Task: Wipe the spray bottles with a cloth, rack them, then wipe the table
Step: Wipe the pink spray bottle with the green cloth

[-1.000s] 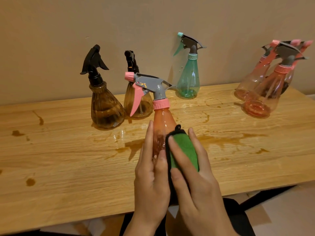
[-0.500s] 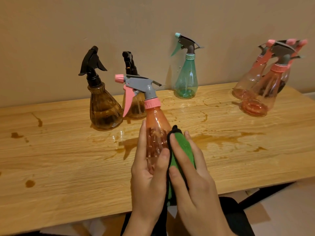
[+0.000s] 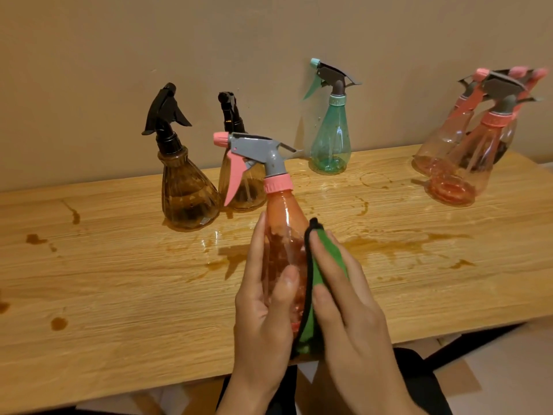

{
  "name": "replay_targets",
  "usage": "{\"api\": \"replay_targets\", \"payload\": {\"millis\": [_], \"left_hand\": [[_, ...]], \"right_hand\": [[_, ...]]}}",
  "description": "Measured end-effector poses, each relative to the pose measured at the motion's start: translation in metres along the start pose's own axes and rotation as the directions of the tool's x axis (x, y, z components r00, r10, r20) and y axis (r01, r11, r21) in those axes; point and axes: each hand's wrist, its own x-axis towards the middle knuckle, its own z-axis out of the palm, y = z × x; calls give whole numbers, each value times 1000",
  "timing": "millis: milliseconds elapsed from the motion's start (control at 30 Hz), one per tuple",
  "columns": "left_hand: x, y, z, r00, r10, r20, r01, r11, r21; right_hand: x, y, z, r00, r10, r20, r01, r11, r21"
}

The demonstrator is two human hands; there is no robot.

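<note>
My left hand (image 3: 264, 307) grips a pink spray bottle (image 3: 282, 223) with a grey head and pink trigger, held upright above the table's front half. My right hand (image 3: 344, 301) presses a green cloth (image 3: 324, 259) with a black edge against the bottle's right side, fingers straight over the cloth. Two brown bottles (image 3: 187, 190) (image 3: 242, 187) with black heads stand behind it. A teal bottle (image 3: 330, 145) stands at the back by the wall. A cluster of pink bottles (image 3: 466, 163) sits at the far right.
The wooden table (image 3: 119, 289) carries brown puddles and drips, the largest (image 3: 389, 241) just right of the held bottle, smaller spots (image 3: 58, 323) at the left. A beige wall closes the back. The table's front edge runs just under my wrists.
The held bottle has tilted slightly and turned in my left hand. My right hand with the cloth has slid a little along the bottle's side.
</note>
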Motion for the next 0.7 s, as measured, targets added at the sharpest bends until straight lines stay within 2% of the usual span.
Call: {"api": "replay_targets", "payload": {"millis": [100, 300, 367, 533, 600, 700], "left_hand": [[-1, 1, 2, 997, 41, 62, -45, 997, 65], [-1, 1, 3, 998, 65, -1, -65, 996, 56], [0, 1, 3, 999, 46, -30, -46, 999, 11], [-1, 2, 3, 998, 44, 47, -45, 999, 31], [-1, 3, 4, 995, 51, 83, -55, 997, 46], [-1, 2, 4, 998, 24, 62, -26, 999, 23]], "right_hand": [[27, -5, -14, 997, 61, 49, -67, 988, 142], [17, -4, -11, 998, -12, 56, 12, 1000, 10], [5, -1, -7, 998, 7, 64, -6, 1000, -11], [23, 1, -12, 995, 96, 29, -100, 977, 191], [32, -2, -17, 997, 66, 26, -69, 983, 168], [24, -3, -15, 999, -33, 20, 33, 998, 44]]}}
